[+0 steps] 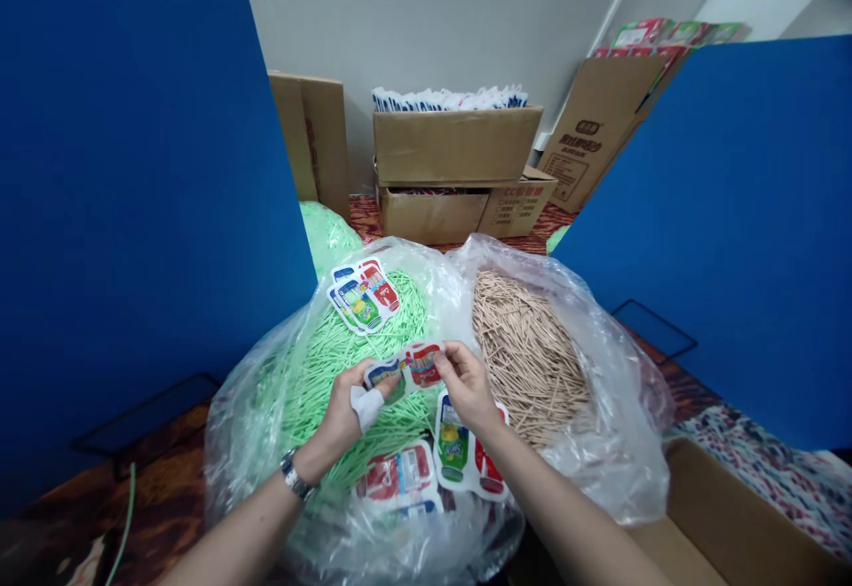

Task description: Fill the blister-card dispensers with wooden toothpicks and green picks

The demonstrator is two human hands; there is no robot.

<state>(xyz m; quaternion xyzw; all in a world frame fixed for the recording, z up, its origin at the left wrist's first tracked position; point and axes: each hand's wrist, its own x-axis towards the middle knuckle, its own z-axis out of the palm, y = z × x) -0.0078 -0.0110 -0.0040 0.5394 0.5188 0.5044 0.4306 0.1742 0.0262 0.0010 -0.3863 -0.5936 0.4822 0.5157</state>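
My left hand, with a white bandage on the thumb and a watch at the wrist, pinches the left end of a small printed packet. My right hand pinches its right end. Both hands hover over a clear plastic bag of green sticks. A small stack of the same packets lies on top of the green sticks. More packets lie below my hands, with another red and white packet beside them.
A second clear bag holds tan sticks on the right. Blue partition panels stand on both sides. Cardboard boxes are stacked at the back, one filled with white packets. An open carton sits at the lower right.
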